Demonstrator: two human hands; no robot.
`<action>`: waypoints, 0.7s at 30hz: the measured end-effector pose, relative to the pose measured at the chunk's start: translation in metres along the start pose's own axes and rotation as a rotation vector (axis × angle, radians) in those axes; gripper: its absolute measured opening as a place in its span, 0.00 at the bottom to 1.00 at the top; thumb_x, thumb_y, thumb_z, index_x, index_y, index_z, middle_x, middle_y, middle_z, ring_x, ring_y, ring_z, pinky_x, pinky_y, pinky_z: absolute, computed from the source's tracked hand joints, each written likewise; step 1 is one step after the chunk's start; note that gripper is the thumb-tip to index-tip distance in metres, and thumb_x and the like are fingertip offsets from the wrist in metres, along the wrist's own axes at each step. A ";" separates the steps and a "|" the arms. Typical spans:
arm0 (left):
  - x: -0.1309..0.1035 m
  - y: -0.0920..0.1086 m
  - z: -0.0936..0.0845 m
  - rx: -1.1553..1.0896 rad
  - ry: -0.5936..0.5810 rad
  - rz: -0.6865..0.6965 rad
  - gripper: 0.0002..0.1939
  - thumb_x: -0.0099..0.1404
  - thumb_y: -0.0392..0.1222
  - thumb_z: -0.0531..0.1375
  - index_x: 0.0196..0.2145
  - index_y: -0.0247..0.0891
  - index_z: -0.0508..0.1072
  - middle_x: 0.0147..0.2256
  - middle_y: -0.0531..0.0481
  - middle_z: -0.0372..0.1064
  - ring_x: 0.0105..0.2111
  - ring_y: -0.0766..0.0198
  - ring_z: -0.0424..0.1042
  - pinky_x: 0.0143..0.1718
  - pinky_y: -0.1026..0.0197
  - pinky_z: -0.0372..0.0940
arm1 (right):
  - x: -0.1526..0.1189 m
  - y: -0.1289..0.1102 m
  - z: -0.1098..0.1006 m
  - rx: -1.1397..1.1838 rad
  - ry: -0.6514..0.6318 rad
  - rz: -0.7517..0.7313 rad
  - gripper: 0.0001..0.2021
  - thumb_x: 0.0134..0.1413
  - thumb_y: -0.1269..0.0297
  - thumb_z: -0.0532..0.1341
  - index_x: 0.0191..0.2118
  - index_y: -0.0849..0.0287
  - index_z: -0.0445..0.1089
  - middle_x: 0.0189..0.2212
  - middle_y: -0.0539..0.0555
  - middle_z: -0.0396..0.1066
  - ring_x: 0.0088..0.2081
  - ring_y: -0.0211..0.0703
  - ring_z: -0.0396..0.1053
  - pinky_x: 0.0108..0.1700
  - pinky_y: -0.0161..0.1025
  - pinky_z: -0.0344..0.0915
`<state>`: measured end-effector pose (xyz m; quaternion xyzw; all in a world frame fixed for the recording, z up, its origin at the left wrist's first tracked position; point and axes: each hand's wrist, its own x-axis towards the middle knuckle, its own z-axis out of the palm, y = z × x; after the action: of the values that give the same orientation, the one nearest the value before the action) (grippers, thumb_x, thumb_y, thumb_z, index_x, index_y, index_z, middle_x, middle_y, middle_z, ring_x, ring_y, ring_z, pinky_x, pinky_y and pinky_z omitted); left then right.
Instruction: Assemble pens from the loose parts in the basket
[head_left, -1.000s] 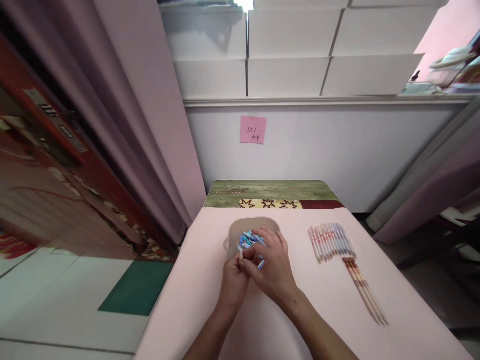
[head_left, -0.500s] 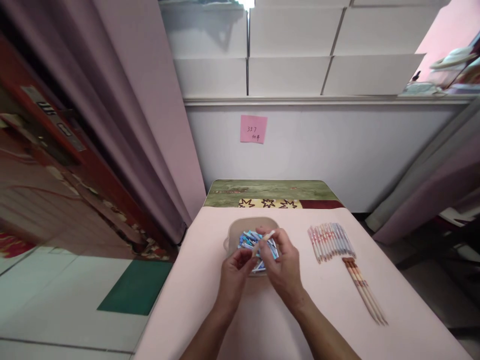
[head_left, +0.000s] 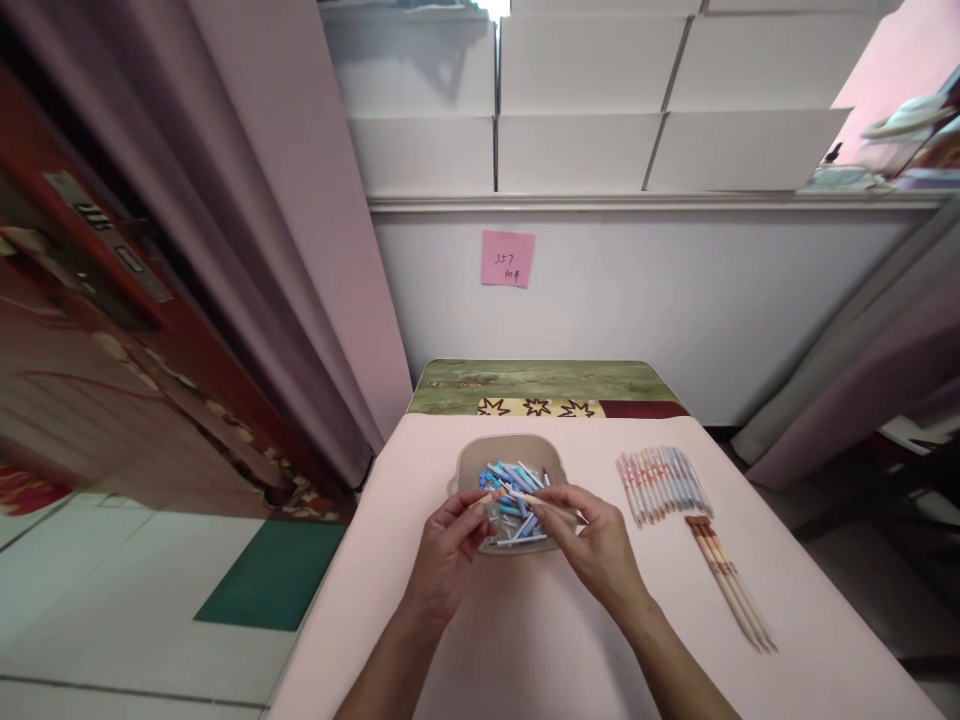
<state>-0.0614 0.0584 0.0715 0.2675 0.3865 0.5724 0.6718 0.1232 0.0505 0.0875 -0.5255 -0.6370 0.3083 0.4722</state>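
My left hand (head_left: 444, 556) pinches a short orange pen piece (head_left: 493, 496) between thumb and fingertips. In my right hand (head_left: 600, 545), thumb and fingers close on a slim pale pen part (head_left: 526, 497), its narrow end towards the left. The two pieces nearly meet end to end; whether they touch, I cannot tell. Both hands hover over the front of a beige plastic box (head_left: 469, 462). Inside it lie many loose blue, turquoise and white pen parts (head_left: 517, 475).
Right of the box, a row of pale pens or pen barrels (head_left: 664, 485) with red and grey markings lies side by side. Nearer me are several longer orange-and-cream pens (head_left: 731, 585). Everything rests on a pink-covered table (head_left: 525, 640), with a wall behind bearing a pink note (head_left: 508, 258).
My hands have moved apart and turned so the two pen pieces point at each other. More of the box's contents shows. The pens on the right have not moved.
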 end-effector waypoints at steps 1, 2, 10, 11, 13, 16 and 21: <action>0.000 0.000 0.000 0.013 -0.006 0.003 0.10 0.51 0.38 0.69 0.33 0.34 0.78 0.25 0.53 0.69 0.24 0.71 0.64 0.32 0.66 0.65 | 0.001 -0.001 0.000 -0.013 0.000 -0.010 0.08 0.54 0.59 0.63 0.38 0.54 0.77 0.35 0.55 0.77 0.38 0.49 0.73 0.41 0.41 0.68; -0.001 0.000 -0.001 0.029 -0.012 0.005 0.10 0.51 0.39 0.68 0.33 0.34 0.79 0.25 0.53 0.69 0.24 0.71 0.64 0.32 0.66 0.65 | 0.001 -0.002 0.000 -0.023 -0.004 -0.020 0.08 0.54 0.59 0.63 0.38 0.54 0.77 0.35 0.55 0.77 0.38 0.48 0.73 0.41 0.41 0.68; -0.002 0.002 -0.005 0.137 -0.060 0.036 0.09 0.54 0.40 0.67 0.34 0.35 0.79 0.31 0.49 0.74 0.26 0.70 0.66 0.32 0.67 0.63 | 0.001 0.001 -0.004 -0.033 -0.064 -0.024 0.08 0.53 0.60 0.63 0.38 0.51 0.78 0.35 0.55 0.77 0.35 0.47 0.74 0.36 0.38 0.69; -0.002 0.003 -0.005 0.144 -0.066 0.039 0.09 0.54 0.39 0.66 0.34 0.35 0.79 0.32 0.49 0.74 0.26 0.70 0.66 0.32 0.67 0.62 | 0.001 0.002 -0.005 -0.039 -0.064 -0.025 0.08 0.53 0.60 0.63 0.39 0.51 0.78 0.35 0.55 0.77 0.36 0.47 0.74 0.36 0.38 0.68; -0.003 0.003 -0.004 0.156 -0.074 0.041 0.08 0.55 0.39 0.66 0.34 0.35 0.79 0.33 0.48 0.75 0.26 0.71 0.66 0.32 0.67 0.62 | 0.000 0.003 -0.005 -0.066 -0.067 -0.031 0.08 0.54 0.60 0.63 0.39 0.50 0.78 0.35 0.54 0.76 0.36 0.47 0.73 0.37 0.39 0.68; -0.003 0.004 -0.004 0.168 -0.074 0.037 0.09 0.54 0.39 0.67 0.34 0.35 0.78 0.33 0.48 0.75 0.26 0.70 0.67 0.31 0.67 0.63 | -0.001 0.002 -0.006 -0.121 -0.083 -0.039 0.09 0.55 0.59 0.62 0.40 0.49 0.77 0.35 0.53 0.76 0.35 0.45 0.73 0.35 0.38 0.67; -0.002 0.000 -0.003 0.084 -0.017 0.034 0.10 0.52 0.38 0.68 0.33 0.34 0.78 0.27 0.52 0.71 0.25 0.72 0.66 0.31 0.67 0.64 | -0.004 -0.005 -0.002 -0.202 -0.104 -0.041 0.10 0.54 0.64 0.62 0.42 0.50 0.75 0.35 0.52 0.74 0.34 0.44 0.71 0.34 0.36 0.65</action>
<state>-0.0637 0.0563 0.0706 0.3069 0.3998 0.5646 0.6536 0.1235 0.0455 0.0920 -0.5404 -0.6991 0.2598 0.3895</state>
